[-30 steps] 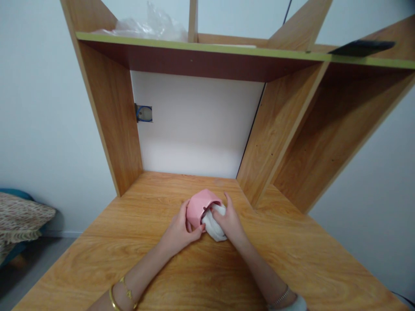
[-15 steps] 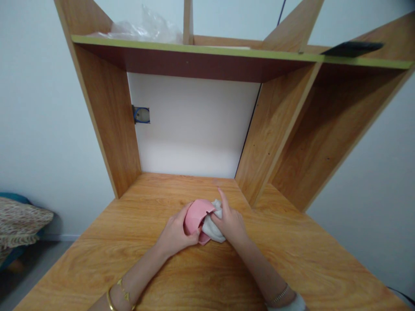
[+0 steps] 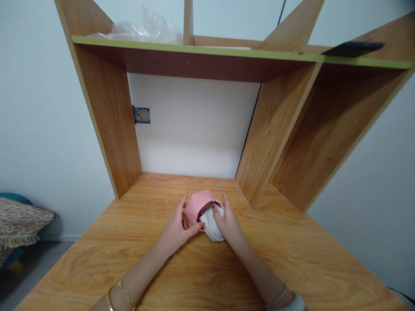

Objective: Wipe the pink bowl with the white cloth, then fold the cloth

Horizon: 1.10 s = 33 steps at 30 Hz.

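Note:
A pink bowl-like piece (image 3: 199, 203) with a faceted outer side is tipped over the wooden desk, its opening turned toward me and to the right. My left hand (image 3: 177, 226) grips its left side, thumb at the lower rim and fingers behind. A crumpled white cloth (image 3: 212, 226) lies against the opening, partly inside it. My right hand (image 3: 229, 222) holds this cloth, the thumb pressing it at the rim and a finger stretched up along the pink piece's right side. The pink piece's inside is mostly hidden by the cloth.
The wooden desk (image 3: 129, 250) has side panels and an upper shelf (image 3: 194, 48). Clear plastic wrapping (image 3: 145, 28) and a dark flat object (image 3: 355, 48) lie on that shelf. An open socket box (image 3: 142, 115) is set in the back wall. A patterned cushion (image 3: 22, 220) is at the far left.
The pink piece has turned and shifted up slightly, so its opening faces me more. My right thumb has moved with the cloth into the opening, and my left fingers have loosened a little.

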Tool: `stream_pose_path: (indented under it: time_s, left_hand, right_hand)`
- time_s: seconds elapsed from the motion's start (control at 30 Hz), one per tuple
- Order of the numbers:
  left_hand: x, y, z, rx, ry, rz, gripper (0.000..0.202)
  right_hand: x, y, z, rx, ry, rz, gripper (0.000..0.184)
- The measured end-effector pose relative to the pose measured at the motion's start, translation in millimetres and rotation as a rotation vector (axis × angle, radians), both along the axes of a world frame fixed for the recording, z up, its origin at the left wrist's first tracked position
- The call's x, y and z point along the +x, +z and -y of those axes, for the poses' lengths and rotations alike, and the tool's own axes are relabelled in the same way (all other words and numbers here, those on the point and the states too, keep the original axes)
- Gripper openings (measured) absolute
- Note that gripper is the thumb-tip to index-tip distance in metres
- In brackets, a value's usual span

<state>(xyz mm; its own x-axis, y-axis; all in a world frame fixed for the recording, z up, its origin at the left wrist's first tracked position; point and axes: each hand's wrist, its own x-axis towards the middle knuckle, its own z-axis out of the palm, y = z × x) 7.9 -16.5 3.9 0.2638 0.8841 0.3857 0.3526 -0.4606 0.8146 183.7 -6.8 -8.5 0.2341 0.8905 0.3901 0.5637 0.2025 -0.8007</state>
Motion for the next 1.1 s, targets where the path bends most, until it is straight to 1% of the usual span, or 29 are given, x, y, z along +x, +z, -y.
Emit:
stream_pose_path:
  time_s: [0.07,0.17,0.27,0.37,0.47,0.53,0.6,0.7,0.8,0.93,1.0,1.1]
  left_hand:
    - [3,0.4,2,0.018,-0.06,0.013,0.081]
    - [6,3.0,7,-0.022,-0.121,0.01,0.068]
    - [7,6.1,10,-0.024,-0.054,-0.004,0.059]
    - [7,8.8,10,-0.006,0.013,-0.038,0.054]
    - [5,11.0,10,-0.018,0.022,-0.097,0.053]
    - [4,12.1,9,-0.019,0.021,-0.15,0.056]
    - [2,13.3,10,-0.006,0.022,-0.203,0.058]
    - [0,16.1,11,0.021,-0.001,-0.278,0.062]
    - [-2,18.3,12,0.048,-0.009,-0.338,0.065]
    - [-4,16.3,11,0.062,0.004,-0.382,0.066]
    - [-6,14.2,8,0.068,0.009,-0.359,0.064]
    - [-9,11.8,2,0.07,0.013,-0.232,0.06]
  right_hand:
    - [-3,-2.5,-2,0.034,0.017,-0.091,0.061]
    - [-8,-5.2,-3,0.055,0.07,-0.167,0.063]
    - [-8,-1.7,0,0.022,0.096,-0.124,0.068]
    - [-5,8.8,5,-0.014,0.043,0.031,0.071]
    - [1,18.3,10,-0.071,-0.082,0.281,0.07]
    - [4,21.0,11,-0.077,-0.143,0.453,0.071]
    - [7,21.7,11,-0.036,-0.141,0.579,0.072]
    - [9,22.3,12,0.023,-0.083,0.666,0.072]
    - [8,22.5,13,0.012,-0.035,0.646,0.071]
    - [5,17.7,11,-0.078,0.017,0.495,0.07]
    - [4,13.6,10,-0.096,0.058,0.379,0.069]
    - [1,8.3,7,-0.075,0.1,0.204,0.065]
